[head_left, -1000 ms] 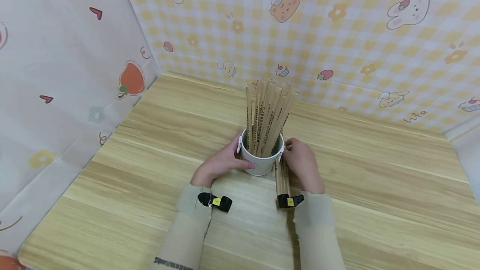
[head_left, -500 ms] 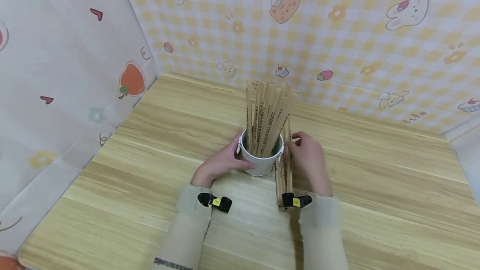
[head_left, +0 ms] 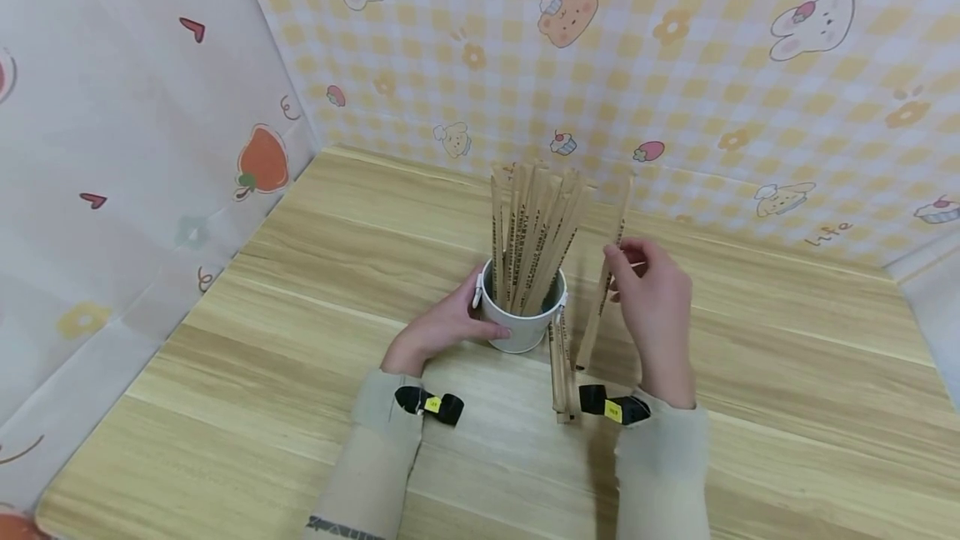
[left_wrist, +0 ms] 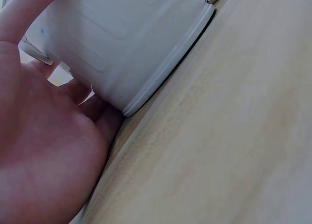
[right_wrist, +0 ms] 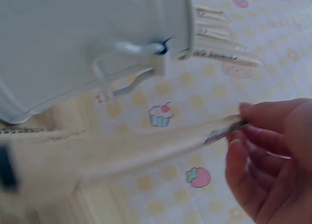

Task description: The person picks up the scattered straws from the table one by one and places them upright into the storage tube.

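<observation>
A small white metal bucket [head_left: 517, 334] stands on the table, filled with upright paper-wrapped straws [head_left: 534, 232]. My left hand [head_left: 450, 319] grips its left side, thumb across the front and fingers round behind; the left wrist view shows the bucket's wall [left_wrist: 117, 44] against these fingers. To the right of the bucket, my right hand [head_left: 658, 298] pinches one wrapped straw [head_left: 595, 325] between thumb and fingertips. This straw is tilted, its lower end toward me. In the right wrist view the pinched straw [right_wrist: 146, 148] passes beside the bucket's side handle [right_wrist: 129, 83].
Several more wrapped straws [head_left: 558, 377] lie on the table along the bucket's right side, pointing toward me. The wooden table [head_left: 765, 340] meets a checked, cartoon-printed backdrop [head_left: 705, 73] behind and a pale printed one [head_left: 142, 107] on the left.
My right hand has drawn one straw out of the group beside the bucket and moved it up and to the right. My left hand and the bucket have stayed in place.
</observation>
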Tool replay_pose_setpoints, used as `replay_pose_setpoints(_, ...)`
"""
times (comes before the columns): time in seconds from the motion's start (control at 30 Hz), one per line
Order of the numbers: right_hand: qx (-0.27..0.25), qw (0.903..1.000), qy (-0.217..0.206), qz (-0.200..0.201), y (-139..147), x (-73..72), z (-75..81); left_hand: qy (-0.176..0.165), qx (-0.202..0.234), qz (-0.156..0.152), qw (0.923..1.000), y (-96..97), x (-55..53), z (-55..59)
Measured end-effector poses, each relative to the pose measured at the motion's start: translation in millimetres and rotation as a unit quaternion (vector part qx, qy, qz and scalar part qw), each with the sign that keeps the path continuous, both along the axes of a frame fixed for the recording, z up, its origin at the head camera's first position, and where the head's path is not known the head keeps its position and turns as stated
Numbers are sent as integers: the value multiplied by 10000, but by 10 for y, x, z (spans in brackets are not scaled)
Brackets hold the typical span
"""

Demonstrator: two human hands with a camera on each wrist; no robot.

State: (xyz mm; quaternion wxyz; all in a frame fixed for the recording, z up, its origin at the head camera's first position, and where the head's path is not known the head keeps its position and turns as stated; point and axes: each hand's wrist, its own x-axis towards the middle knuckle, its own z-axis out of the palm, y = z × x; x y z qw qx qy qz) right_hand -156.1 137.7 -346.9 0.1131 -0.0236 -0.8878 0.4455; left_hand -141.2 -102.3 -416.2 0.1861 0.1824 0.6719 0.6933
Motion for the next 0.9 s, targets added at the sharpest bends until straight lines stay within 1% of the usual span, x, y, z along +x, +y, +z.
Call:
replay_pose_setpoints(0.1, -351, 9978, 545, -104, -7, 31, 52, -9, -9, 14, 10000, 2, 2, 6)
replay_pose_setpoints(0.2, -672, 9922, 1038, -173, -10, 67, 111, -8, -18, 24, 10000, 4, 4, 13)
replay_pose_setpoints(0.33, -1163, 9804, 1576, -202, -22, 128, 223, 6, -10, 41, 10000, 5, 2, 19)
replay_pose_setpoints(0.37, -1289, 9771, 1681, -197, -34, 155, 266, 17, -7, 57, 10000, 3, -11, -15)
replay_pose_setpoints(0.43, -1533, 9701, 1873, -203, -38, 181, 306, 20, 29, 50, 10000, 3, -18, -25)
replay_pose_setpoints(0.5, -1777, 9615, 2087, -198, -43, 203, 335, 40, 32, 46, 10000, 1, -22, -36)
replay_pose_setpoints(0.53, -1949, 9551, 2226, -180, -41, 208, 338, 48, 33, 46, 10000, 0, -22, -38)
replay_pose_setpoints(0.57, -2151, 9474, 2366, -158, -48, 219, 353, 47, 38, 39, 10000, -1, -22, -38)
replay_pose_setpoints(0.6, -2359, 9388, 2506, -136, -44, 217, 351, 39, 45, 22, 10000, -1, -10, -6)
replay_pose_setpoints(0.7, -2928, 9108, 2909, 0, -73, 250, 408, 33, 14, 18, 10000, -4, -2, 9)
replay_pose_setpoints(0.73, -3090, 9027, 2993, 34, -84, 260, 428, 22, 13, 19, 10000, -5, 1, 12)
replay_pose_setpoints(0.77, -3201, 8968, 3052, 61, -94, 269, 447, 19, 6, 21, 10000, -5, 1, 10)
replay_pose_setpoints(0.8, -3264, 8929, 3100, 82, -101, 276, 462, 19, 0, 27, 10000, -7, 1, 8)
replay_pose_setpoints(0.83, -3290, 8911, 3124, 98, -106, 280, 470, 20, 0, 29, 10000, -7, -1, 3)
replay_pose_setpoints(0.9, -3260, 8934, 3091, 113, -107, 276, 468, 43, 9, 35, 10000, -8, -7, -17)
